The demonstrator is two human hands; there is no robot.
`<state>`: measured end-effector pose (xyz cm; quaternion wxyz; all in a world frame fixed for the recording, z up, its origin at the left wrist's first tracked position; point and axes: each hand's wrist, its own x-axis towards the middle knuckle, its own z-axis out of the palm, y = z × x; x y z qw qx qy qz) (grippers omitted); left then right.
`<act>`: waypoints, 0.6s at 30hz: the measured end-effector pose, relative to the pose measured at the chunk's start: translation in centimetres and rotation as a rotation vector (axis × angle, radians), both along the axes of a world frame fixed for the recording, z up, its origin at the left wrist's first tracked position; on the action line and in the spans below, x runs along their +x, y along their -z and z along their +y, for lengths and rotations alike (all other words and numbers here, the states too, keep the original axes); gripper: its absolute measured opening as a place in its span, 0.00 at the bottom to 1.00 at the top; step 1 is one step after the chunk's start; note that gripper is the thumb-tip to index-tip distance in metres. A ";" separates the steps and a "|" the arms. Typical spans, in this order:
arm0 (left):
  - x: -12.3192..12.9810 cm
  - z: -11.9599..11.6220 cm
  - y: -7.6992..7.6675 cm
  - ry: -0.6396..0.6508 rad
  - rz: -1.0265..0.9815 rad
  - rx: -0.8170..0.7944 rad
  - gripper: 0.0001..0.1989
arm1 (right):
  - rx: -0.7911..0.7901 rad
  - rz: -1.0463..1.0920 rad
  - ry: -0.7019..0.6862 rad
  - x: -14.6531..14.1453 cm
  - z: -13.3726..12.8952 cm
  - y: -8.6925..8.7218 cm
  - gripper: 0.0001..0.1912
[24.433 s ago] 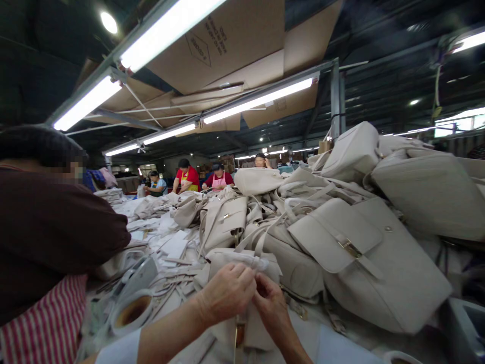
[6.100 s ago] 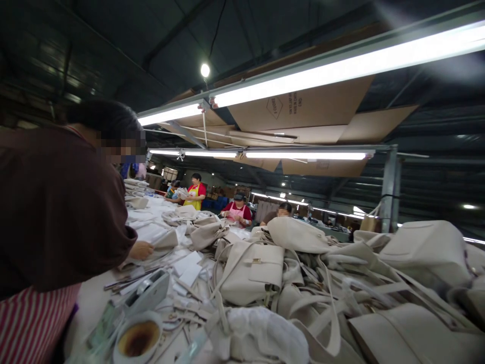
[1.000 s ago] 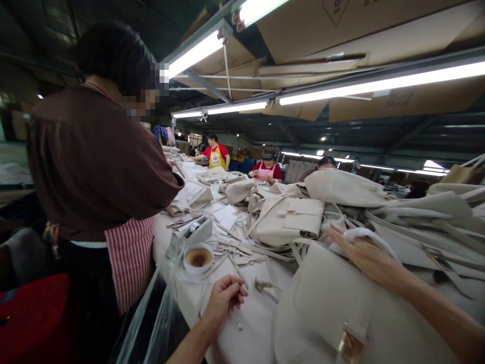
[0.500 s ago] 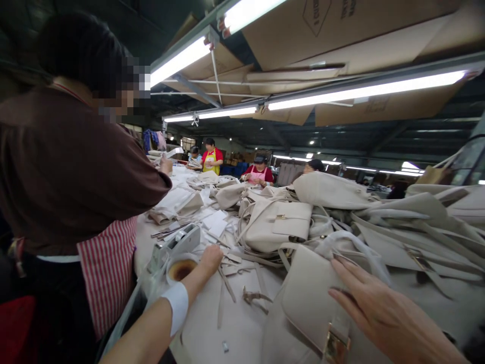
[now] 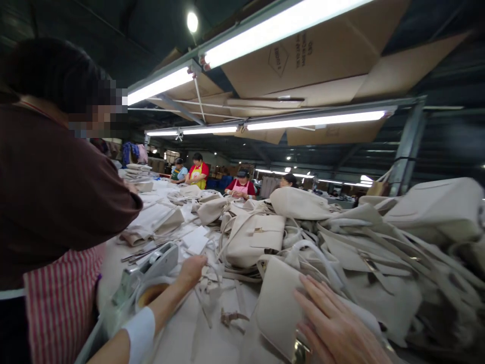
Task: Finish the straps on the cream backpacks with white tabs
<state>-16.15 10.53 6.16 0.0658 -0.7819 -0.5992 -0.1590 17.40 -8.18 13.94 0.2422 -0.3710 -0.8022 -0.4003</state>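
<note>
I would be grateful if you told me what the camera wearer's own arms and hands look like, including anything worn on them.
The left hand is ungloved; a plain, whitish band wraps the left forearm, which is bare on both sides of it. The right hand is ungloved too, with no ring or sleeve showing.

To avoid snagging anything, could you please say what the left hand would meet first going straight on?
Probably the clasped bag ahead of the left hand, though depth is unclear.
</note>
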 end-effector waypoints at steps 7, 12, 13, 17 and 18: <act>6.0 -7.9 -10.9 0.575 -0.026 0.368 0.14 | -0.637 1.013 -0.154 -1.0 -1.2 -2.4 0.18; 12.0 -15.4 -14.4 1.065 -0.010 0.255 0.04 | -1.387 1.372 -0.416 -2.9 -1.5 -2.3 0.27; 12.8 -15.8 -14.9 1.112 -0.035 0.210 0.03 | -1.448 1.363 -0.440 -3.0 -1.8 -2.1 0.27; 15.1 -14.3 -16.9 1.202 -0.229 0.133 0.06 | -1.424 1.524 -0.425 -2.4 -3.2 -1.7 0.28; 15.6 -13.3 -17.2 1.150 -0.333 0.134 0.09 | -1.429 1.595 -0.413 -2.0 -3.5 -1.8 0.29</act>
